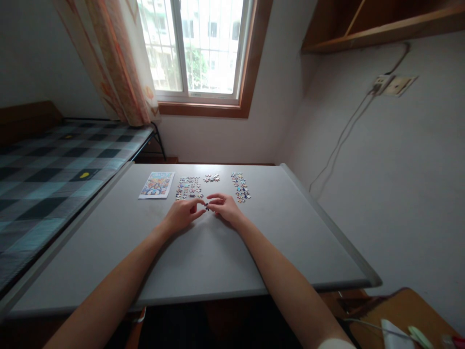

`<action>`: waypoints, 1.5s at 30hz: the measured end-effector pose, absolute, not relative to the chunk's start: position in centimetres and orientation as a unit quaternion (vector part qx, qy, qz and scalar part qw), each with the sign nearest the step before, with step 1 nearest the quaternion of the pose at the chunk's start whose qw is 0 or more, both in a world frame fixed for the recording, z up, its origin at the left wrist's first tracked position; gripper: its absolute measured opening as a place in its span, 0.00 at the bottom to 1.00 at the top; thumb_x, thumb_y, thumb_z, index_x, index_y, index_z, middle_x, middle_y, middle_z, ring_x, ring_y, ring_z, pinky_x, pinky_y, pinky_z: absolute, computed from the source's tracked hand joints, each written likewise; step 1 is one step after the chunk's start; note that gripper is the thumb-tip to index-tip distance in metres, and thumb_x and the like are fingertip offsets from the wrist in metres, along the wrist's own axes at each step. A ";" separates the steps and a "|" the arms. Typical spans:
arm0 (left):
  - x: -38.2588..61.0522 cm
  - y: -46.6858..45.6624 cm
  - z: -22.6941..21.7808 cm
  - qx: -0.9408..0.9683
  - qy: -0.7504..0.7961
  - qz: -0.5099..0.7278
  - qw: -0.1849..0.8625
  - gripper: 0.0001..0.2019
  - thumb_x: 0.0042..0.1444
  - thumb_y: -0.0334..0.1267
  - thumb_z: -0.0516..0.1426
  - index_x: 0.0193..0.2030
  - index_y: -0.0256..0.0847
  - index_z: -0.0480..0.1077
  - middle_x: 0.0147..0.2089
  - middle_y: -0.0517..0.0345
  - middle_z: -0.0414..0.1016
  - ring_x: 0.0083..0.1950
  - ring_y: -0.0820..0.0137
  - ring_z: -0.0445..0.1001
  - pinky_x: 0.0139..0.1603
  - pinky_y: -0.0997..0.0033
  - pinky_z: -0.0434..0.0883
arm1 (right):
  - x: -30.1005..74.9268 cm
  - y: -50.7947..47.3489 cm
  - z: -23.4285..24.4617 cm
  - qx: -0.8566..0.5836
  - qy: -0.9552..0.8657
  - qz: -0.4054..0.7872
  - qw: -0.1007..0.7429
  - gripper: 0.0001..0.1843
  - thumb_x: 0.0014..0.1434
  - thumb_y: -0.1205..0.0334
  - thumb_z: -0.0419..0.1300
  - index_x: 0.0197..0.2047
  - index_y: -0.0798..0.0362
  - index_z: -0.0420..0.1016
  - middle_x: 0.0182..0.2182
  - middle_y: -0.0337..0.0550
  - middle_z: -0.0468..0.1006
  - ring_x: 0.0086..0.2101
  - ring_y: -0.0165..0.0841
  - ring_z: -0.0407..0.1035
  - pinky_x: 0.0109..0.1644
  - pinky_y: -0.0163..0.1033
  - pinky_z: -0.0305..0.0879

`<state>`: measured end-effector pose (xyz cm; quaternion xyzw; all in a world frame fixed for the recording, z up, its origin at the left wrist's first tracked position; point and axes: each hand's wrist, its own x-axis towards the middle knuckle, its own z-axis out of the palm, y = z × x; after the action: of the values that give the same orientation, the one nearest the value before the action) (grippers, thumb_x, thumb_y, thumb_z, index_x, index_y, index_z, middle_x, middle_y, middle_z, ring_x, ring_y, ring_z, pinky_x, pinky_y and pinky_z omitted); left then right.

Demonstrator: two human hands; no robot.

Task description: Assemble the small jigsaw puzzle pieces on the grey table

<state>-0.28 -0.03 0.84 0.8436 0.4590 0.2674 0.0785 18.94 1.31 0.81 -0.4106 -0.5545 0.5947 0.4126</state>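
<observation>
- Fingers (199, 202) of the left hand (183, 214): curled narrow, thumb and forefinger tips drawn together and closed on a small dark puzzle piece (207, 206).
- Fingers (217, 197) of the right hand (226, 208): likewise narrow, thumb and forefinger tips closed on the same puzzle piece from the other side, the remaining fingers arched above it.
- Puzzle piece: held between the two hands just above the counter (203, 261), to the right of the picture card (157, 184) and nearer the person than the card. Whether it touches the surface cannot be told; its print is too small to read.
- Both hands rest on the counter with heels down, and both forearms are bare.
- Largest block of pieces (189, 188): joined, lying flat just to the right of the picture card and not touching it.
- Small cluster (211, 178): further right of the picture card, level with the card's far edge.
- Long strip of pieces (240, 187): furthest right of the picture card, running away from the person and close to the right hand's knuckles.
- Picture card: flat on the counter, colourful print face up.
- Bed (47, 169): left of the picture card, against the counter's edge, under a checked cover.
- Window (198, 46) and curtain (116, 63): on the wall beyond the picture card.
- Wall socket (394, 85) with a hanging cable (341, 140): far right of the picture card, below a wooden shelf (381, 24).
</observation>
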 end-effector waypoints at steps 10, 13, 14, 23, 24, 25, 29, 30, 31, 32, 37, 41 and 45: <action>-0.2 0.0 0.6 0.843 0.452 0.282 0.079 0.13 0.59 0.46 0.53 0.38 0.42 0.75 0.20 0.65 0.67 0.21 0.77 0.63 0.26 0.77 0.58 | 18.9 1.2 1.1 -0.426 -0.543 0.599 0.407 0.16 0.44 0.62 0.66 0.39 0.55 0.75 0.27 0.41 0.77 0.25 0.26 0.65 0.25 0.29 0.59; -0.2 0.0 0.7 0.841 0.454 0.283 0.080 0.12 0.59 0.46 0.53 0.39 0.43 0.75 0.21 0.65 0.68 0.21 0.77 0.63 0.27 0.77 0.58 | 18.9 1.2 1.1 -0.425 -0.546 0.599 0.404 0.15 0.44 0.62 0.66 0.38 0.55 0.76 0.25 0.40 0.77 0.24 0.26 0.65 0.25 0.29 0.59; -0.1 0.0 0.7 0.841 0.455 0.281 0.082 0.12 0.59 0.45 0.53 0.39 0.43 0.74 0.21 0.65 0.68 0.21 0.77 0.63 0.27 0.77 0.58 | 18.9 1.2 1.0 -0.424 -0.547 0.598 0.404 0.15 0.44 0.62 0.66 0.38 0.55 0.76 0.24 0.40 0.77 0.24 0.26 0.65 0.25 0.29 0.59; -0.1 -0.1 0.9 0.850 0.453 0.257 0.081 0.15 0.60 0.44 0.53 0.50 0.45 0.73 0.21 0.64 0.68 0.22 0.76 0.64 0.28 0.77 0.58 | 18.9 1.2 1.1 -0.418 -0.542 0.605 0.406 0.14 0.43 0.63 0.66 0.37 0.56 0.76 0.27 0.42 0.78 0.24 0.26 0.65 0.24 0.29 0.59; -0.1 0.0 0.8 0.853 0.451 0.252 0.076 0.15 0.60 0.44 0.53 0.50 0.46 0.73 0.21 0.64 0.69 0.22 0.76 0.64 0.28 0.77 0.58 | 18.9 1.2 1.1 -0.418 -0.542 0.605 0.406 0.14 0.43 0.64 0.66 0.37 0.56 0.76 0.27 0.42 0.78 0.24 0.26 0.65 0.25 0.29 0.59; -0.1 0.0 0.8 0.855 0.451 0.247 0.071 0.14 0.60 0.44 0.53 0.50 0.47 0.74 0.21 0.63 0.69 0.22 0.76 0.64 0.28 0.77 0.58 | 18.9 1.2 1.1 -0.418 -0.542 0.605 0.406 0.14 0.43 0.64 0.66 0.37 0.56 0.76 0.28 0.42 0.79 0.24 0.26 0.65 0.25 0.30 0.59; -0.2 0.0 0.8 0.857 0.451 0.242 0.062 0.14 0.61 0.45 0.52 0.48 0.47 0.75 0.21 0.63 0.70 0.23 0.75 0.65 0.28 0.77 0.58 | 18.9 1.3 1.1 -0.420 -0.550 0.598 0.405 0.14 0.43 0.63 0.66 0.37 0.56 0.76 0.28 0.43 0.78 0.24 0.26 0.65 0.24 0.30 0.58; -0.2 0.0 0.7 0.857 0.451 0.243 0.059 0.14 0.61 0.45 0.52 0.47 0.47 0.75 0.21 0.63 0.70 0.23 0.75 0.65 0.28 0.77 0.58 | 18.9 1.3 1.0 -0.421 -0.553 0.594 0.405 0.15 0.43 0.62 0.66 0.37 0.56 0.76 0.28 0.43 0.78 0.24 0.26 0.65 0.24 0.30 0.58; -0.2 0.0 0.7 0.857 0.451 0.243 0.057 0.14 0.61 0.46 0.52 0.47 0.46 0.75 0.21 0.63 0.70 0.23 0.75 0.65 0.28 0.77 0.58 | 18.9 1.3 1.0 -0.422 -0.557 0.590 0.404 0.15 0.43 0.62 0.66 0.37 0.56 0.76 0.27 0.42 0.78 0.24 0.26 0.65 0.24 0.30 0.58; -0.2 0.0 0.7 0.857 0.451 0.243 0.055 0.15 0.61 0.46 0.52 0.47 0.46 0.75 0.21 0.63 0.69 0.23 0.75 0.65 0.28 0.77 0.58 | 18.9 1.3 1.0 -0.422 -0.561 0.586 0.405 0.15 0.43 0.61 0.66 0.36 0.57 0.76 0.27 0.42 0.77 0.24 0.26 0.65 0.24 0.30 0.58; -0.1 0.0 0.9 0.852 0.462 0.237 0.062 0.15 0.61 0.47 0.52 0.46 0.45 0.75 0.21 0.63 0.70 0.23 0.75 0.65 0.28 0.77 0.57 | 18.8 1.4 0.8 -0.427 -0.575 0.571 0.402 0.13 0.45 0.58 0.65 0.34 0.58 0.77 0.21 0.38 0.73 0.21 0.24 0.61 0.21 0.29 0.55; -0.1 -0.2 1.2 0.851 0.465 0.235 0.066 0.15 0.61 0.48 0.51 0.45 0.44 0.75 0.21 0.63 0.70 0.22 0.75 0.65 0.28 0.76 0.57 | 18.8 1.3 0.8 -0.435 -0.577 0.569 0.394 0.14 0.45 0.57 0.65 0.33 0.58 0.77 0.19 0.36 0.71 0.18 0.22 0.58 0.21 0.29 0.53; 0.1 -0.3 1.1 0.854 0.465 0.226 0.058 0.15 0.61 0.48 0.51 0.43 0.44 0.75 0.21 0.64 0.70 0.22 0.75 0.66 0.28 0.76 0.57 | 18.7 1.4 0.7 -0.428 -0.585 0.561 0.399 0.13 0.45 0.57 0.65 0.32 0.58 0.77 0.20 0.37 0.72 0.19 0.23 0.59 0.21 0.29 0.54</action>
<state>0.05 -0.33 1.11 0.8540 0.4651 0.2258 0.0577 18.72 1.38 0.73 -0.4278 -0.5853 0.5613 0.3993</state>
